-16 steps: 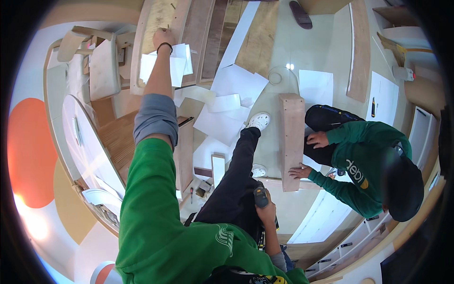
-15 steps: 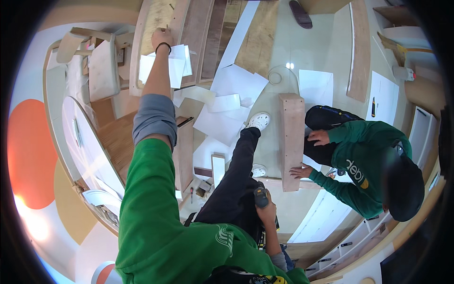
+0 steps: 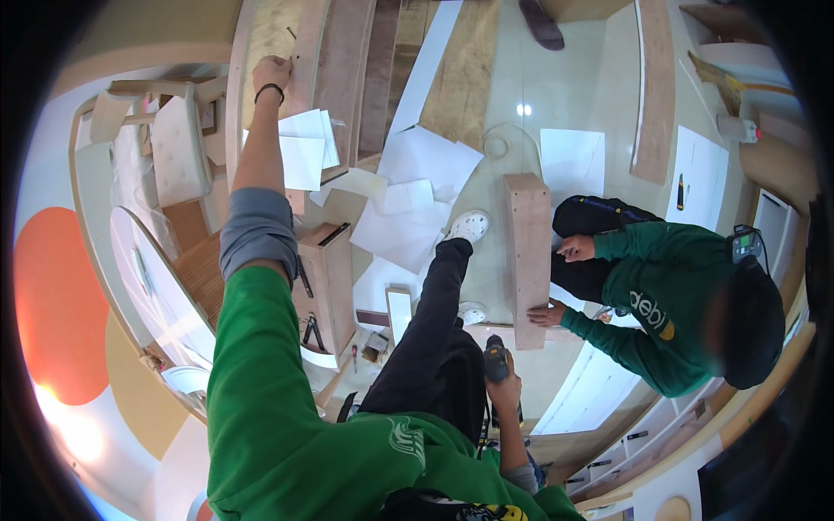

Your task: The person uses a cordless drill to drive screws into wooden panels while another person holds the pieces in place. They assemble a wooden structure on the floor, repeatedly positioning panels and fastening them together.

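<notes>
My left hand [image 3: 271, 73] reaches far forward over a long wooden board [image 3: 295, 82] at the upper left. Its fingers are bunched closed, and whatever they hold, if anything, is hidden. Beside the fingertips a small dark spot shows on the board. A little farther off, a screw [image 3: 291, 33] sticks up from the wood. Down by my hip, my right hand [image 3: 504, 391] grips a cordless drill [image 3: 496, 358] by its handle. White sheets [image 3: 301, 156] lie at the board's near end, beneath my left forearm.
A person in dark green crouches at right, one hand [image 3: 546, 314] on an upright wooden beam [image 3: 526, 260]. Paper sheets [image 3: 408, 217] litter the floor. A wooden cabinet box [image 3: 326, 278], pliers [image 3: 313, 332], a cushioned chair [image 3: 180, 148] and a round white tabletop [image 3: 156, 269] stand left.
My left hand has shifted slightly away from the spot at its fingertips. The whole view has slid left a little. The drill sits a bit higher beside my leg.
</notes>
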Demonstrator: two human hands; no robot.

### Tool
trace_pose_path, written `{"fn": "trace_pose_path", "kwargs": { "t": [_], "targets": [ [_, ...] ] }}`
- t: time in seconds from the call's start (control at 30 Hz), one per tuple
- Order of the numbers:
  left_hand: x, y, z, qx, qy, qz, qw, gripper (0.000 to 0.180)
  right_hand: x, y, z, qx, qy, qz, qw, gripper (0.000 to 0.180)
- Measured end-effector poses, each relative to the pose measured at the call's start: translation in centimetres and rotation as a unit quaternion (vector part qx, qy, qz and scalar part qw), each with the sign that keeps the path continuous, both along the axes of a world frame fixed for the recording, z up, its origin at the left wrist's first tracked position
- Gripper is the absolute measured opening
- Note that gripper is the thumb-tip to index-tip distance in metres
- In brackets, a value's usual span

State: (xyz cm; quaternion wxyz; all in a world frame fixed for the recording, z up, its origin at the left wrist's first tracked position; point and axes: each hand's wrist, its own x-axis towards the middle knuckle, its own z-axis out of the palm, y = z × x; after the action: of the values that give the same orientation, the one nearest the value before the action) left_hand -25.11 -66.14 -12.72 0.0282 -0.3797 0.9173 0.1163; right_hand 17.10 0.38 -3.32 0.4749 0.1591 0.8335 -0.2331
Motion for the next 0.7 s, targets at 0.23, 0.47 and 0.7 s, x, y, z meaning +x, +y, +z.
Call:
{"fn": "trace_pose_path", "kwargs": {
  "t": [0.23,0.47,0.7],
  "targets": [
    [-3.2,-6.7,-2.6,-0.106,0.009,0.054,0.993,0.05,-0.5,-0.9,0.4,-0.022,-0.002,-0.004,1.0,0.077],
    [-9.0,-2.6,-4.0,0.006,0.034,0.075,0.997,0.05,-0.7,-1.9,-0.3,-0.001,-0.052,-0.009,0.999,0.083],
    [-7.2,-5.7,-2.9,-0.134,0.064,0.045,0.988,0.031,-1.5,-2.3,0.3,-0.014,-0.04,-0.023,0.999,0.078]
  ]
}}
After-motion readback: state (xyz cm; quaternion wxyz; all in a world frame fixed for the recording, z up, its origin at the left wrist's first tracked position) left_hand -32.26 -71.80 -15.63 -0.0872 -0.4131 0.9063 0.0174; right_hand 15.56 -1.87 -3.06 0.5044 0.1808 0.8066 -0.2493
